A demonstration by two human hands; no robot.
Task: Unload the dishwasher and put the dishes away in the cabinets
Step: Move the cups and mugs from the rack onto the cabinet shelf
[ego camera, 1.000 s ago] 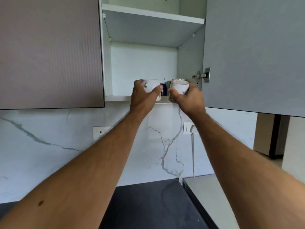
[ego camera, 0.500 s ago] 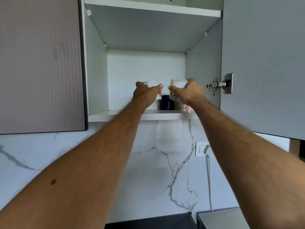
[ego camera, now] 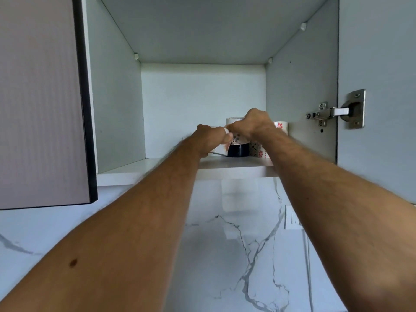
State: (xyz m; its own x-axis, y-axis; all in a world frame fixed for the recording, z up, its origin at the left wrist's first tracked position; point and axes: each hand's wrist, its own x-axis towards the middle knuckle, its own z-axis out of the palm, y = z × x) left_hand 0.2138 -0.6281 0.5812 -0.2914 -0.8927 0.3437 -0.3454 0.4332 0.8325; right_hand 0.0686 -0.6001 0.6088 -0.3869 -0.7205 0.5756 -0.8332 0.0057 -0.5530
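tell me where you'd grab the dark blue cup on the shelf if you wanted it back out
Grip the dark blue cup round its lower wall, coming from the open cabinet front. A patterned cup, held by the right hand, sits right over its top, so the rim is blocked. Floral cups crowd its right and the left hand with a white cup its left.

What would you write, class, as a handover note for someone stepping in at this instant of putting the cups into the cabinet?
Left hand: grip on a plain white ceramic cup, low over the white cabinet shelf.
Right hand: grip on a white patterned cup, held directly above a dark blue cup.
Red-flowered white cups stand stacked at the right wall.
Done: both cups brought inside the cabinet.
Left: set them down, let go, fetch further dishes.
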